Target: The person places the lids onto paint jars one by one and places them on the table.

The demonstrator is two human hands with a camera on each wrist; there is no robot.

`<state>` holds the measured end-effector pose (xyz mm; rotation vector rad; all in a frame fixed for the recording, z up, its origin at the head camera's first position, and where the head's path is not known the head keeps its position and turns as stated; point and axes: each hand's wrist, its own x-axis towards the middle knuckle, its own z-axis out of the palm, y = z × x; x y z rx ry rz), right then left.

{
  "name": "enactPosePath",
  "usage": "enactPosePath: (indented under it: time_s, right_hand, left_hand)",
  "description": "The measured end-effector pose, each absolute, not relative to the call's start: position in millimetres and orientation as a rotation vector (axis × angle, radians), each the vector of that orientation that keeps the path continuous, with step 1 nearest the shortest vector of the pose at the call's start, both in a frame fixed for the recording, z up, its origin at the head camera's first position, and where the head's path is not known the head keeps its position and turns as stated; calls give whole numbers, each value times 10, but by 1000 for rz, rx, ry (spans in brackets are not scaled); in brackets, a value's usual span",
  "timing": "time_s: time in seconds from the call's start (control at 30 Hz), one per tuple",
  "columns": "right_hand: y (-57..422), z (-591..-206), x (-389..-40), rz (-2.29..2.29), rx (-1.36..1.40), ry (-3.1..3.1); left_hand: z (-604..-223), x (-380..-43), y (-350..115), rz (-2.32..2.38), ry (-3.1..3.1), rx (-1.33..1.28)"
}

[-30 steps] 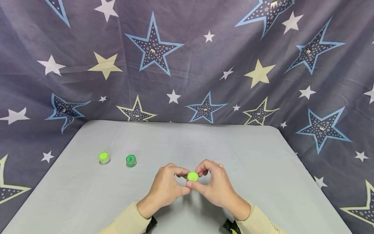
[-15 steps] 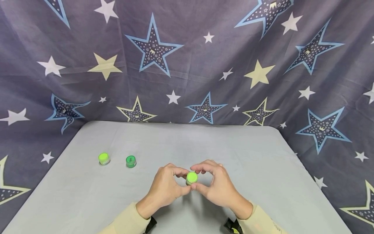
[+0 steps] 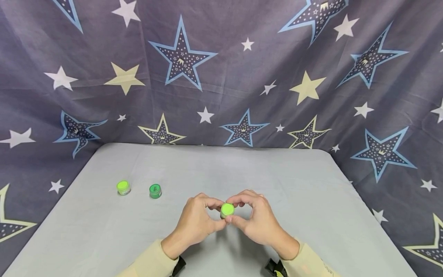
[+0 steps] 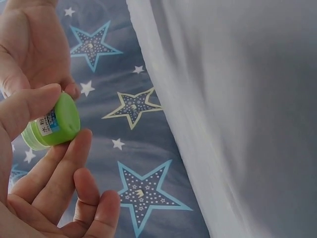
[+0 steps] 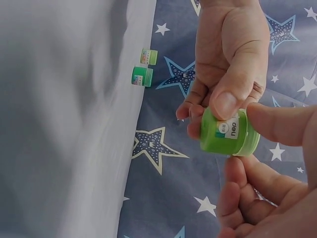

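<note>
A small paint jar [image 3: 227, 209] with a bright light-green top is held between both hands above the table, near its front middle. My left hand [image 3: 198, 221] pinches the jar from the left between thumb and fingers. From the other side, my right hand [image 3: 257, 222] has its thumb at the near edge of the top and its index finger at the far edge. In the right wrist view the green jar body [image 5: 212, 138] bears a white label, with the left thumb pressed on it. The right thumb and fingers grip the clear-rimmed lid end [image 5: 249, 136].
On the left of the grey-covered table [image 3: 294, 184] stand a light-green jar [image 3: 123, 187] and, to its right, a darker green jar [image 3: 155, 191]. A dark cloth with stars [image 3: 221, 77] hangs behind the table and along both sides.
The right index finger has shifted leftward along the far edge of the jar's top, and the right thumb has slid slightly right. The left hand has stayed in place; the two standing jars have not moved.
</note>
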<state>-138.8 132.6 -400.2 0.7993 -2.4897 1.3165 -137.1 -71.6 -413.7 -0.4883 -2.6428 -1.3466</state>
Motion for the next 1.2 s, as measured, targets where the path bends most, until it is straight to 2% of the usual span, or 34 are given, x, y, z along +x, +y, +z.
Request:
enactPosePath:
  time_s: [0.8, 1.2]
  right_hand:
    - [1252, -4110, -1367, 1324, 644, -2455]
    - [1337, -4045, -1398, 1252, 894, -2421]
  left_hand:
    - [-4129, -1354, -707, -1378, -2610, -484]
    - [-4136, -1364, -708, -1346, -2628, -487]
